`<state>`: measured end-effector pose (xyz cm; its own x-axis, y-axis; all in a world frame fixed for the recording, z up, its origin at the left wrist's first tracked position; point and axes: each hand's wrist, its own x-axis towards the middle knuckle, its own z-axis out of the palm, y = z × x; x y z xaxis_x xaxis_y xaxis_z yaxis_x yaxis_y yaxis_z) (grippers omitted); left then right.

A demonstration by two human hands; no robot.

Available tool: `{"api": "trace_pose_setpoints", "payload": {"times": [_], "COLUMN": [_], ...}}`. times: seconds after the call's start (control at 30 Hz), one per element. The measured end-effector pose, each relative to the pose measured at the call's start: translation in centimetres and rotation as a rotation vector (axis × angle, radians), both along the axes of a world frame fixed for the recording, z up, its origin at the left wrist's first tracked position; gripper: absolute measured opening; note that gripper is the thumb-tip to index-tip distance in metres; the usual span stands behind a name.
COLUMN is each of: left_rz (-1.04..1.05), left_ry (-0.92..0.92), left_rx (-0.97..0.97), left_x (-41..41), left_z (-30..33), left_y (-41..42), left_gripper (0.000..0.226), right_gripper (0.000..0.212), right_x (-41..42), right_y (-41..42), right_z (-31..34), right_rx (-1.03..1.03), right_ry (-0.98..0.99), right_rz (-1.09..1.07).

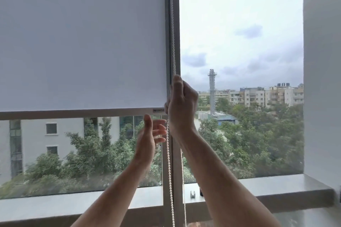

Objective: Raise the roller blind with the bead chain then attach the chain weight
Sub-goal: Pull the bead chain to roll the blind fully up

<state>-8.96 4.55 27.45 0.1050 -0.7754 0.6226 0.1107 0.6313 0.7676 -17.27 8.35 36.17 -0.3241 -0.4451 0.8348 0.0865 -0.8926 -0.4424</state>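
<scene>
Two bare forearms reached up from the bottom of the view toward the window. The left hand (149,134) was held just left of the bead chain (172,24), palm turned toward it, its fingers (159,131) spread open and holding nothing; whether the fingertips touched the beads could not be told. The right hand (181,103) was higher, its fingers closed around the chain beside the lower right corner of the blind (81,38). Above that fist the chain ran straight up along the grey window post (175,162); below it two white strands hung down past the sill (276,184) and out of view at the bottom.

On the sill, just right of the post, stood a small metal piece (192,194) with a darker small object just beside it; neither could be identified.

The white blind covered most of the left pane, its bottom bar (73,112) level with the right wrist, leaving a strip of glass below. Beyond the glass were trees, a pale building, a tower (212,92) and distant apartment blocks under cloudy sky.
</scene>
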Motion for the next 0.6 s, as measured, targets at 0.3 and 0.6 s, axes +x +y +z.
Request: {"api": "trace_pose_setpoints", "payload": {"times": [0.3,0.6], "left_rz": [-0.121,-0.055], "left_ry": [-0.028,0.194], "left_rx": [-0.221,-0.242], "left_x": [-1.8,-3.5], "left_z": [14.8,14.7], "left_y": [3.6,5.0], "left_gripper": [0.036,0.034], "right_gripper": [0.05,0.05], "right_x": [1.0,-2.8], "right_y": [-0.7,-2.2], "right_z": [-6.4,-5.5], "right_rx": [0.083,0.14], "right_ry": [0.028,0.206], "right_rz": [0.024,0.24]}}
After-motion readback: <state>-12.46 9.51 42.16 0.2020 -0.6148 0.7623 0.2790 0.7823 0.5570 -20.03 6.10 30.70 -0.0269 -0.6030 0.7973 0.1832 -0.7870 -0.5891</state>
